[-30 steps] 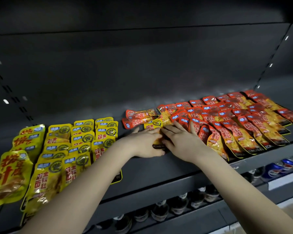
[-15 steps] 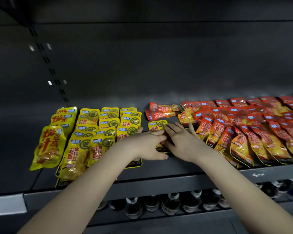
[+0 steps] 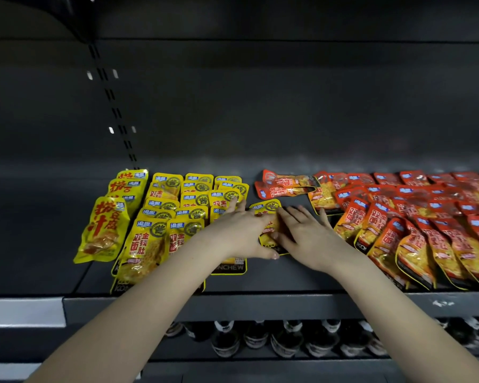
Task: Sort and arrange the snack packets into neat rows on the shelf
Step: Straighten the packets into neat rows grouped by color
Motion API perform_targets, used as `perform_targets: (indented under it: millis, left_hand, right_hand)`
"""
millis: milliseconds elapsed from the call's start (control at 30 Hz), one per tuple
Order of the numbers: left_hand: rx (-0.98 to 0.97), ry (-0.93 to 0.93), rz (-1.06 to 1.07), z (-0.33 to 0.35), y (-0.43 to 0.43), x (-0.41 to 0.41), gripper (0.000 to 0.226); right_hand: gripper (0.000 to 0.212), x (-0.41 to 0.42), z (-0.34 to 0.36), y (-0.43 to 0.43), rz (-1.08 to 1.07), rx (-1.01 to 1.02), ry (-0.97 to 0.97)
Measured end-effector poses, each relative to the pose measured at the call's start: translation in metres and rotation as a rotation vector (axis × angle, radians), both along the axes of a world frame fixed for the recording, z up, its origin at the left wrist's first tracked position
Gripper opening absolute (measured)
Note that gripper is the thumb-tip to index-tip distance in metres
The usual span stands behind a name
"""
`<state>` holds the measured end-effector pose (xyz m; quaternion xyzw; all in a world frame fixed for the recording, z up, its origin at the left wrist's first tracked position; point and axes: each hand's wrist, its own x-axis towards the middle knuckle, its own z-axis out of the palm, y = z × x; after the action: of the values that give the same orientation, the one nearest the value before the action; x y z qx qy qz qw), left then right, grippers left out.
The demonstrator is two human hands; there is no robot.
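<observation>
I have both hands flat on one yellow packet (image 3: 266,210), which lies in the gap between the yellow rows (image 3: 177,205) and the red packets (image 3: 415,217), near the middle of the shelf (image 3: 260,302). My left hand (image 3: 239,232) has its fingers straight, reaching over the packet's left edge onto the nearest yellow row, with the thumb stretched along the packet's front end. My right hand (image 3: 306,234) is spread open too, fingers fanned on the shelf just beside the right edge, thumb on the packet's face. Neither grips anything (it is a press from both sides, not a pinch). I judge I hold it this way to slide it flat toward the left and square it with the rows without lifting it. The packet's long axis runs front to back, logo end toward the back wall and black end toward me, like its neighbours, though it looks turned a little off their line. Behind it two reds (image 3: 285,185) lie crosswise, long axis left to right, so they are not yet sorted. Bottles (image 3: 260,338) stand beneath
</observation>
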<state>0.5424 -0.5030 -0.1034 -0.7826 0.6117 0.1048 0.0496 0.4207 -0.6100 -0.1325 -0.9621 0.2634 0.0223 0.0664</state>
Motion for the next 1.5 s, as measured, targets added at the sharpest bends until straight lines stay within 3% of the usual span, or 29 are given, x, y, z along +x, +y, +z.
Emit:
perform_targets:
  millis: [367,533,700,900,1100,1267,1500]
  left_hand:
    - [0.004,0.075,-0.066,-0.003,-0.011,-0.006,0.085]
    - [-0.046,0.223,-0.07,-0.007,-0.016,-0.013,0.088]
    - [-0.185,0.357,-0.047,-0.013,-0.019,-0.012,0.089]
    - [-0.45,0.449,0.03,-0.007,-0.013,-0.011,0.071]
    - [-0.691,0.506,0.126,-0.002,0.015,-0.018,0.068]
    - [-0.649,0.388,0.206,0.001,0.055,-0.01,0.064]
    - [-0.536,0.368,0.251,-0.008,0.101,-0.001,0.062]
  right_hand:
    - [0.065,-0.009,0.0,0.001,-0.031,0.071,-0.018]
    - [0.066,-0.015,0.005,0.003,-0.049,0.078,-0.025]
    - [0.071,-0.018,0.006,0.0,-0.05,0.09,-0.115]
    - [0.07,-0.017,0.021,0.007,-0.032,0.215,-0.311]
    - [0.066,-0.009,0.032,0.017,0.091,0.153,-0.442]
    - [0.068,0.002,0.03,0.049,0.161,0.186,-0.374]
    - [0.074,0.014,0.011,0.089,0.159,0.14,-0.287]
